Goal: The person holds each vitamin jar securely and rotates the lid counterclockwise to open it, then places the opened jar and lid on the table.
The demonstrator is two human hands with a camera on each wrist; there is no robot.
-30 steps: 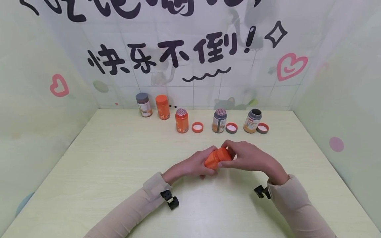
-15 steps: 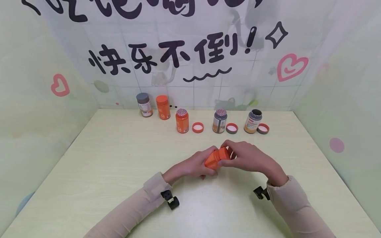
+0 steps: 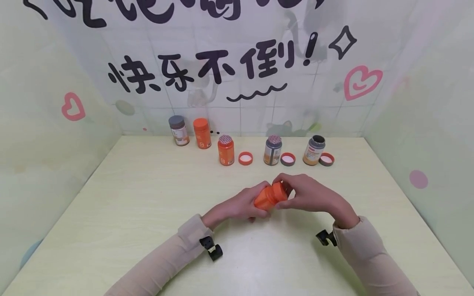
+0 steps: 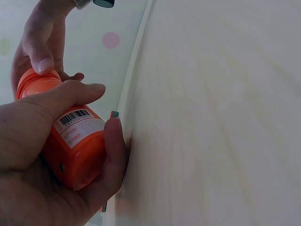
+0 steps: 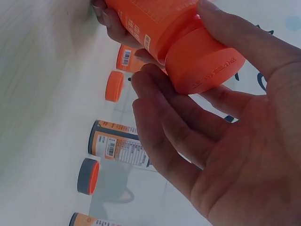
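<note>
My left hand (image 3: 246, 203) grips an orange pill bottle (image 3: 263, 200) round its body, tilted over the table. A white label with a barcode (image 4: 75, 117) shows on its side in the left wrist view. The orange screw cap (image 5: 202, 63) sits on the bottle's mouth, and embossed letters show on its top. Thumb and index finger of my right hand (image 3: 312, 195) lie on either side of the cap, pinching it near its rim. The other right fingers are loosely bent beside it in the right wrist view.
Behind the hands stand an orange bottle (image 3: 226, 153) and a grey bottle (image 3: 272, 154) with foil seals, and an uncovered grey bottle (image 3: 313, 153). Beside them lie an orange cap (image 3: 245, 158) and two grey caps (image 3: 287, 159). Capped bottles (image 3: 202, 135) stand back left against the wall.
The right thumb and fingers have shifted slightly on the cap, and more of the cap shows. My left hand and the bottle have hardly moved.
</note>
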